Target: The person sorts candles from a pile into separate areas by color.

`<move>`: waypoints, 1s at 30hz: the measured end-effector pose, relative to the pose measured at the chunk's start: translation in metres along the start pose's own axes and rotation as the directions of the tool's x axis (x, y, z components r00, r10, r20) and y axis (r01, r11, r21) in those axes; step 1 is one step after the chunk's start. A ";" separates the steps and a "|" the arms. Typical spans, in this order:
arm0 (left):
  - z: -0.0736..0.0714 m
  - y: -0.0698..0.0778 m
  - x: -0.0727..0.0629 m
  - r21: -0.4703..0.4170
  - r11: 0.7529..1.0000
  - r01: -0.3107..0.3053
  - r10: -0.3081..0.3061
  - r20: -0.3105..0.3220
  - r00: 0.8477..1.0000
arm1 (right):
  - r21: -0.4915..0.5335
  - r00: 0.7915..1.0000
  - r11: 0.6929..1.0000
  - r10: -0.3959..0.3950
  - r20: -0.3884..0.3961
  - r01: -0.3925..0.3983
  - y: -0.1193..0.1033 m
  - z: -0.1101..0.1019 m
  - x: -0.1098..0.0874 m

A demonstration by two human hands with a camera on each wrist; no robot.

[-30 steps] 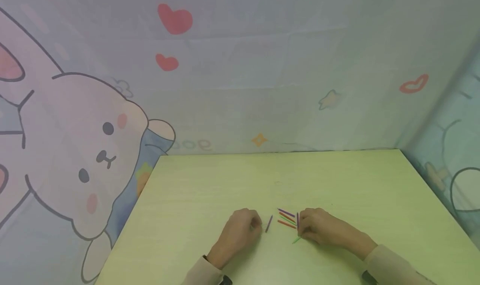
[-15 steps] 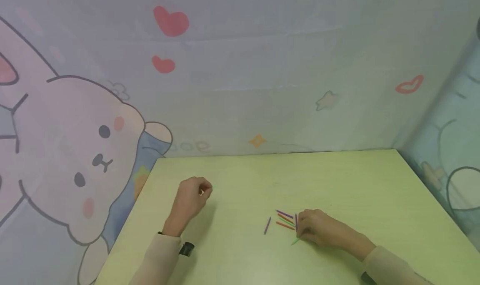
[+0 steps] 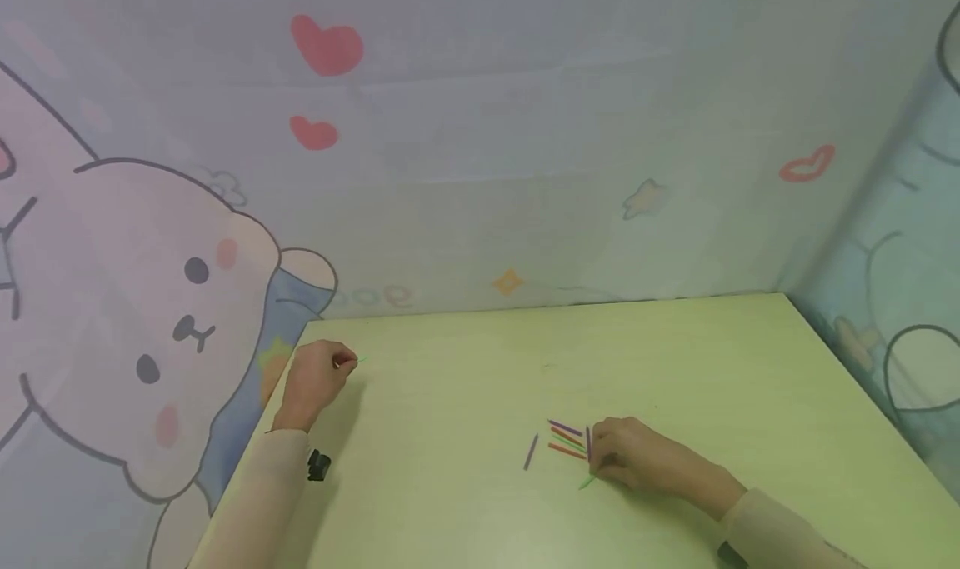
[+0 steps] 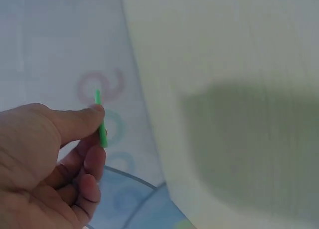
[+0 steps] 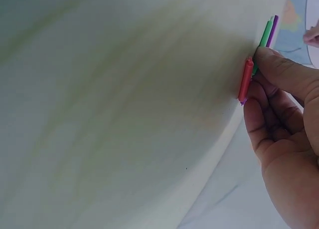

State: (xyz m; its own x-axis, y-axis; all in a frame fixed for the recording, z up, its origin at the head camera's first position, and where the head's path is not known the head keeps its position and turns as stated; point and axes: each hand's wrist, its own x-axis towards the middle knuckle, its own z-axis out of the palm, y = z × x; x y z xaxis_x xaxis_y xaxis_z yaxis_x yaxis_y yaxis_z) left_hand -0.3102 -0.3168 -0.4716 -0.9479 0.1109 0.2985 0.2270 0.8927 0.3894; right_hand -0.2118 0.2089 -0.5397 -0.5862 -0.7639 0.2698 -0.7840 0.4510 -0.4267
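Observation:
My left hand (image 3: 311,379) is over the far left corner of the table. It pinches a short green stick (image 4: 102,129) between thumb and fingers, with both ends showing in the left wrist view. My right hand (image 3: 641,454) is low at the right of the centre, pinching another green stick (image 3: 587,482) whose end pokes out toward the lower left. Beside its fingertips, a purple stick (image 3: 589,441) points away from me. Left of that lie several roughly parallel sticks, among them a purple one (image 3: 564,426) and an orange-red one (image 3: 567,451).
A lone purple stick (image 3: 531,452) lies slanted left of the group. The pale yellow-green table (image 3: 450,386) ends at a cloth backdrop (image 3: 465,177) with printed hearts and a rabbit. Another cloth (image 3: 900,302) hangs along the right side.
My left hand has moved from beside the sticks to the far left corner, carrying the green stick. The right hand stays in place with its green stick. The head view has shifted slightly.

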 end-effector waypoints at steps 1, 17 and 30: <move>0.000 -0.006 0.001 0.005 1.000 0.002 -0.003 0.015 1.000 | 0.007 1.000 1.000 0.005 0.002 -0.005 0.000 0.000 0.000; 0.037 -0.029 0.005 -0.053 0.999 -0.004 0.012 0.154 0.988 | 0.026 0.998 0.998 0.061 0.033 -0.062 -0.003 -0.003 0.001; 0.055 -0.027 0.003 -0.033 0.998 -0.061 0.065 0.165 0.984 | 0.014 0.998 0.998 0.061 0.032 -0.062 -0.002 -0.004 -0.001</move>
State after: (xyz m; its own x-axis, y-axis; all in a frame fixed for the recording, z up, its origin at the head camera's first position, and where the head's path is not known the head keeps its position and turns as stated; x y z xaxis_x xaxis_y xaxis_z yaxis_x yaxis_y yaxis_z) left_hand -0.3310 -0.3168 -0.5290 -0.9549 0.2396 0.1755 0.2915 0.8694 0.3990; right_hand -0.2106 0.2103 -0.5355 -0.6263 -0.7493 0.2151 -0.7434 0.4909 -0.4543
